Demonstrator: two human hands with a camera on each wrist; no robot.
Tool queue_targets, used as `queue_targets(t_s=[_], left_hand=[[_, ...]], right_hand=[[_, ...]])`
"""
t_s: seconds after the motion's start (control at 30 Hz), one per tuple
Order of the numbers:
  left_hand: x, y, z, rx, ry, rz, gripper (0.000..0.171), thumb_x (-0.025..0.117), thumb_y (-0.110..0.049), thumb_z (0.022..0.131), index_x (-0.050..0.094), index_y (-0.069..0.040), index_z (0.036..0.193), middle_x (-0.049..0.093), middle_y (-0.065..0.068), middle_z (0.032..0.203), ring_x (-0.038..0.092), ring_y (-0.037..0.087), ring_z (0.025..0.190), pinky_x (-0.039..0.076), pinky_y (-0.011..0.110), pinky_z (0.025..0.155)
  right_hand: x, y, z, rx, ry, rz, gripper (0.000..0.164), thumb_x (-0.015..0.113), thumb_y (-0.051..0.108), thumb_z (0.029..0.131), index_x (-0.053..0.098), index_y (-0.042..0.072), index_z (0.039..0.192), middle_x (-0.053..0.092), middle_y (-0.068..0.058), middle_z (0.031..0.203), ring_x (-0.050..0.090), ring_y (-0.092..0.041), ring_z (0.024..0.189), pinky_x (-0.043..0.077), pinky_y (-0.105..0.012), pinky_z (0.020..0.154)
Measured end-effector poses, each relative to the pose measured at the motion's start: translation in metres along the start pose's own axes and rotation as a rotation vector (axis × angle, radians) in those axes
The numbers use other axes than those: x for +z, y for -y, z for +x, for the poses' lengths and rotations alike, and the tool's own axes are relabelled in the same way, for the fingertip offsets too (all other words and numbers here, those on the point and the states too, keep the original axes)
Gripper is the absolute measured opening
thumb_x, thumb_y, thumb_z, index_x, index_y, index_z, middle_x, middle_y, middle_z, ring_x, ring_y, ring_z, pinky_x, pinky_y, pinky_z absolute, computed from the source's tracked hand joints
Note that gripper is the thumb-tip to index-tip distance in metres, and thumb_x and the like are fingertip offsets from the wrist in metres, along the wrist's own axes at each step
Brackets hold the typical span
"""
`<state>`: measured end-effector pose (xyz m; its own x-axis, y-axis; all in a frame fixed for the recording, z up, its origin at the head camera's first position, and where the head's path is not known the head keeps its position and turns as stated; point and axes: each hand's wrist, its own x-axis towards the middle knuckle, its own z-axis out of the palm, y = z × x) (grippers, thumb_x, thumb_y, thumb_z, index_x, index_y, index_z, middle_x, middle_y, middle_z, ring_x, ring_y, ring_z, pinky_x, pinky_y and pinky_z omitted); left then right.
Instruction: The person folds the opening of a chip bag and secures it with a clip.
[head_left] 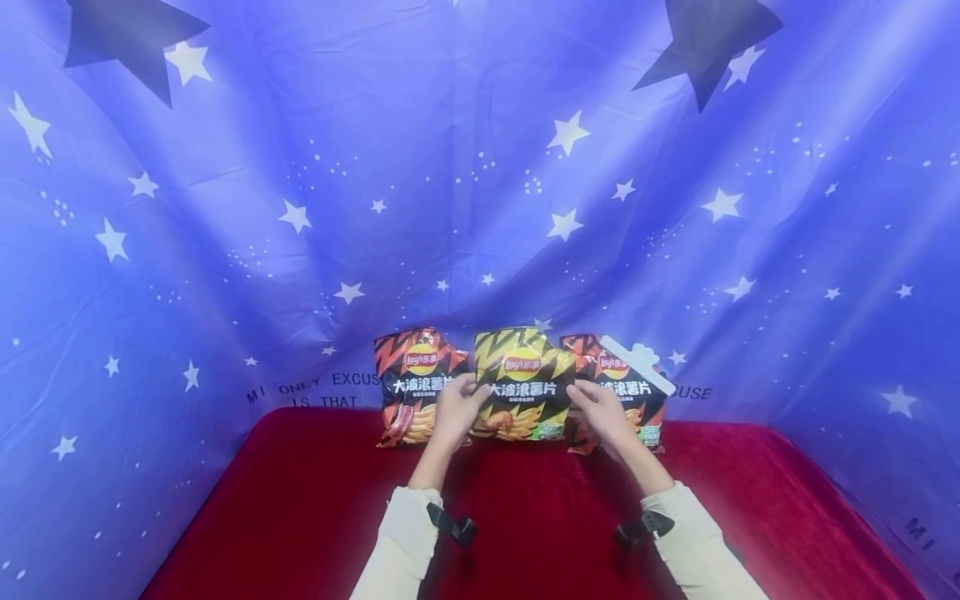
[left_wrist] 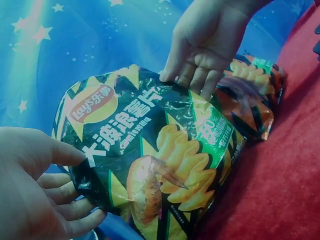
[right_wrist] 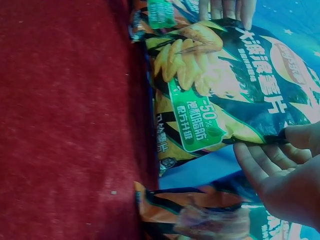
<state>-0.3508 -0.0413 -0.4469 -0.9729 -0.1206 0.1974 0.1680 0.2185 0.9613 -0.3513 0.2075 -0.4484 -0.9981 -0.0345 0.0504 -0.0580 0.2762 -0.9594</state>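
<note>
A yellow-and-black bag of potato chips stands upright in the middle of the head view, its printed front facing me. My left hand pinches its left edge between thumb and fingers. On the opposite edge, my right hand does the same, thumb in front, as the right wrist view shows. To the left, a red-and-black chip bag is partly behind my left hand. Another red-and-black chip bag sits to the right, partly covered by my right hand. A white sealing clip slants across its upper right corner.
Dark red cloth covers the table, whose back edge runs just behind the bags. A blue curtain with white stars hangs behind and along both sides. Black wrist cameras are strapped over the pale sleeves.
</note>
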Motion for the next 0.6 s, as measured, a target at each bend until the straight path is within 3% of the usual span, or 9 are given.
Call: queue_targets(t_s=[0.13, 0.23, 0.4, 0.6], left_hand=[[-0.004, -0.007, 0.000, -0.005, 0.027, -0.023, 0.037, 0.073, -0.013, 0.091, 0.067, 0.007, 0.121, 0.070, 0.030, 0.120, 0.073, 0.036, 0.093, 0.061, 0.045, 0.085], [-0.007, -0.013, -0.001, 0.005, 0.045, -0.050, 0.036, 0.074, -0.012, 0.090, 0.068, 0.007, 0.119, 0.070, 0.031, 0.118, 0.074, 0.037, 0.087, 0.062, 0.044, 0.080], [-0.016, -0.025, -0.002, 0.053, 0.073, -0.068, 0.033, 0.077, -0.012, 0.088, 0.071, 0.007, 0.114, 0.072, 0.030, 0.113, 0.070, 0.041, 0.108, 0.057, 0.050, 0.094], [-0.027, -0.033, -0.004, 0.060, 0.125, -0.082, 0.041, 0.078, -0.014, 0.087, 0.068, 0.008, 0.120, 0.072, 0.029, 0.114, 0.070, 0.041, 0.109, 0.057, 0.048, 0.095]], right_hand=[[-0.008, 0.008, 0.002, -0.037, 0.037, 0.019, 0.050, 0.053, 0.020, 0.107, 0.046, -0.013, 0.143, 0.055, -0.036, 0.138, 0.072, -0.038, 0.108, 0.058, -0.043, 0.094], [-0.013, 0.013, 0.003, -0.071, 0.063, 0.050, 0.048, 0.052, 0.017, 0.107, 0.046, -0.016, 0.141, 0.055, -0.038, 0.138, 0.074, -0.027, 0.103, 0.058, -0.043, 0.095], [-0.020, 0.023, -0.001, -0.105, 0.101, 0.076, 0.046, 0.053, 0.016, 0.106, 0.049, -0.017, 0.138, 0.057, -0.036, 0.136, 0.072, -0.008, 0.094, 0.059, -0.036, 0.092], [-0.030, 0.036, -0.007, -0.169, 0.157, 0.041, 0.045, 0.053, 0.014, 0.106, 0.050, -0.019, 0.135, 0.062, -0.034, 0.129, 0.071, -0.002, 0.092, 0.060, -0.034, 0.091]])
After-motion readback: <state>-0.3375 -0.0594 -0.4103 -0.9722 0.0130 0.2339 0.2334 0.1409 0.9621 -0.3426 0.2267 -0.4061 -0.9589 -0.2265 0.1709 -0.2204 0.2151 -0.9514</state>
